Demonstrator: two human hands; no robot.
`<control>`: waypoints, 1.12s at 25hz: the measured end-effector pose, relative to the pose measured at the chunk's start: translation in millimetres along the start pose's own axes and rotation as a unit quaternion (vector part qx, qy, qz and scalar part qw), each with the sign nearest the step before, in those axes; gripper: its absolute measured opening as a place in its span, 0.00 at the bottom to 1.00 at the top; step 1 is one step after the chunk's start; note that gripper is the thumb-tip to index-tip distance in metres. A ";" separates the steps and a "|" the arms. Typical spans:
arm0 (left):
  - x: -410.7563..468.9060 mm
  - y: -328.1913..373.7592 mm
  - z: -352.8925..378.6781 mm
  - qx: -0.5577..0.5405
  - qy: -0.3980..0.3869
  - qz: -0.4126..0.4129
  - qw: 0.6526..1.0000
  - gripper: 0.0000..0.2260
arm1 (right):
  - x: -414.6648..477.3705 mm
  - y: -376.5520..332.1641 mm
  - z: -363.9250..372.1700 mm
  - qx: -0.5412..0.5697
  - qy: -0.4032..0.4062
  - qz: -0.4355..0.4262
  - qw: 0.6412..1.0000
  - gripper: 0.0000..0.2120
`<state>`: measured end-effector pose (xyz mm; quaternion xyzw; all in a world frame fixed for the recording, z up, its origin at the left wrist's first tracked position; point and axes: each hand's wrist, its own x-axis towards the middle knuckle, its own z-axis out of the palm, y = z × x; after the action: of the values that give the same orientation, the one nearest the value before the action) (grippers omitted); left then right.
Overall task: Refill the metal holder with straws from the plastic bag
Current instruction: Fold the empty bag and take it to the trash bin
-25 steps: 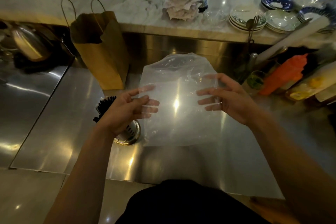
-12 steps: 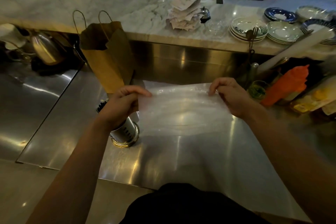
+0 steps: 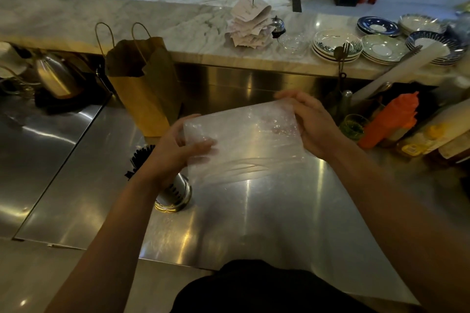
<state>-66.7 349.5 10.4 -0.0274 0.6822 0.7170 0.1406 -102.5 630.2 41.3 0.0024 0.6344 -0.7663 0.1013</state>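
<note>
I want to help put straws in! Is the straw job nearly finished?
Nearly, it seems. Done: the metal holder on the steel counter already has black straws in it. In hand: the left hand and right hand both hold the plastic bag, which looks flat and empty. Left: probably just putting the bag away.

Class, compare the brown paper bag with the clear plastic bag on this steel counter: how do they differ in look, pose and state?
The brown paper bag is opaque; the plastic bag is translucent, so the counter shows through it. The paper bag stands upright on its own, untouched; the plastic bag is flattened between the left hand and right hand. The paper bag has loop handles; no handles show on the plastic bag. No straws are visible in either bag.
</note>
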 end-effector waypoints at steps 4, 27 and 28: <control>-2.4 -2.3 3.8 -0.025 0.079 0.049 0.995 0.25 | -11.9 14.4 1.7 0.112 -0.039 0.105 0.987 0.24; -13.2 -42.7 32.4 -0.165 0.153 -0.079 0.971 0.17 | -12.4 40.1 28.3 -0.109 -0.019 0.087 0.990 0.07; -10.6 -35.5 25.5 -0.117 0.119 -0.085 0.982 0.19 | -12.0 37.3 26.0 -0.135 -0.045 0.089 0.986 0.07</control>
<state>-44.2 374.0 -19.9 -0.1874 0.6005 0.7688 0.1147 -81.6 600.3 11.6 0.0106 0.7238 -0.6611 0.1974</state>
